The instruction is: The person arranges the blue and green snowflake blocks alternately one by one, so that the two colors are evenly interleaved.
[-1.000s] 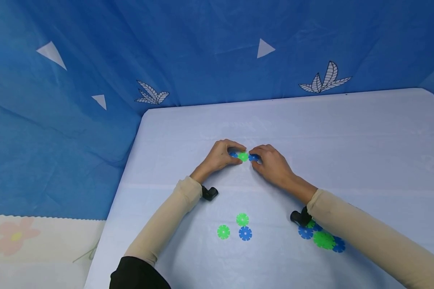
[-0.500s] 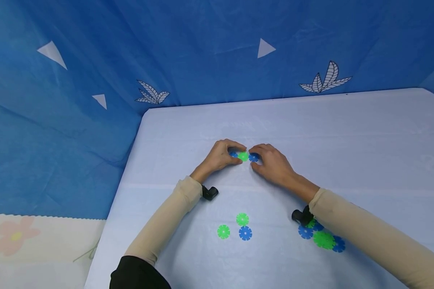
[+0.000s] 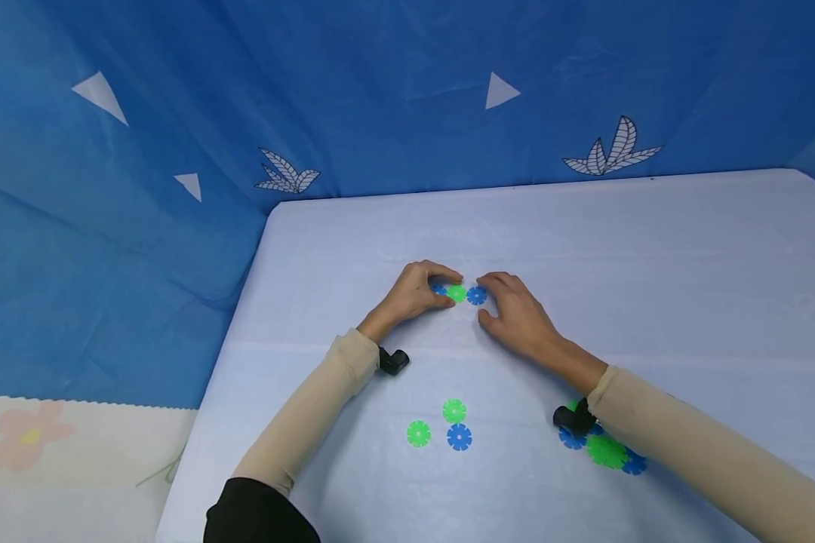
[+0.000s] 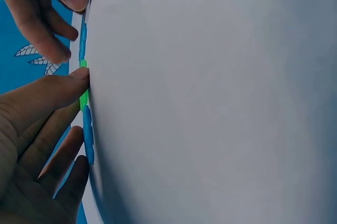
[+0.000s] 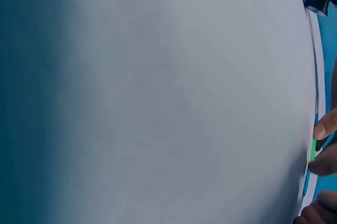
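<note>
My left hand (image 3: 413, 292) holds a small green notched disc (image 3: 456, 293) between thumb and fingertips on the white table (image 3: 536, 226). A blue disc (image 3: 438, 289) lies partly under that hand, against the green one. To the green disc's right is another blue disc (image 3: 477, 295), uncovered. My right hand (image 3: 516, 317) stands just right of it, thumb and fingers apart, gripping nothing. In the left wrist view the left thumb presses the green disc (image 4: 84, 92), with blue discs above (image 4: 82, 42) and below (image 4: 88, 134). The right wrist view shows the green disc (image 5: 314, 149) edge-on.
Nearer the front lie two green discs (image 3: 454, 411) (image 3: 419, 434) and a blue disc (image 3: 459, 437). A group of green (image 3: 607, 452) and blue discs (image 3: 634, 461) sits beside my right forearm, partly hidden by the wrist camera (image 3: 573, 418). A blue curtain (image 3: 407, 98) hangs behind the table.
My right hand has let go of the right-hand blue disc and moved slightly right, its thumb and fingers spread wider. The left hand has kept its place.
</note>
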{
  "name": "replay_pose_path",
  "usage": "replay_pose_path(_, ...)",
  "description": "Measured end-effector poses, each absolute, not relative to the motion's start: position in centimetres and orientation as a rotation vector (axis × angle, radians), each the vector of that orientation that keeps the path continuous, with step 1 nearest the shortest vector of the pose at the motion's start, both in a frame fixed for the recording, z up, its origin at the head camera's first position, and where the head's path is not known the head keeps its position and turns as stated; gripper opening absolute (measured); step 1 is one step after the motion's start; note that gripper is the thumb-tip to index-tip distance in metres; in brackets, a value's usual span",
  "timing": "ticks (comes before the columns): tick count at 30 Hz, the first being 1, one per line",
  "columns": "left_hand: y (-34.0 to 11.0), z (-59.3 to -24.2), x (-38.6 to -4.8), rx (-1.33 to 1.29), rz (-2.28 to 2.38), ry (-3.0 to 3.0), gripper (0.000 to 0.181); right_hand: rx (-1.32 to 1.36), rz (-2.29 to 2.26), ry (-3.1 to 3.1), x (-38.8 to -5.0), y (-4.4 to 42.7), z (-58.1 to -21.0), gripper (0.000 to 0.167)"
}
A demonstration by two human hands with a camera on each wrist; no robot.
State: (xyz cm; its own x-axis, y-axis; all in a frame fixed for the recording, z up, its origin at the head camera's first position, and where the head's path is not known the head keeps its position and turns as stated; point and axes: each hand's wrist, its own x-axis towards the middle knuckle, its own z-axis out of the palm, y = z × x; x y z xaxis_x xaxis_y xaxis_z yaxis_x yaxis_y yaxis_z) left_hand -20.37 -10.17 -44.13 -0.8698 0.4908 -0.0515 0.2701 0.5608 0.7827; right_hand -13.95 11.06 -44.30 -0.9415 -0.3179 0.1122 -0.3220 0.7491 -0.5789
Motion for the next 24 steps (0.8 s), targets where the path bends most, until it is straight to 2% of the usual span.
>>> replay_pose_path(8,-10.23,-44.01,-20.33,0.645,1.194,2.539,0.039,0.504,0.963,-2.911,-14.30,10.81,-44.22,0.034)
replay_pose_path(24,-10.26,-44.18,-20.26,0.661,1.207,2.535,0.038,0.541,0.921,-2.906,-14.48,11.02,-44.36,0.032)
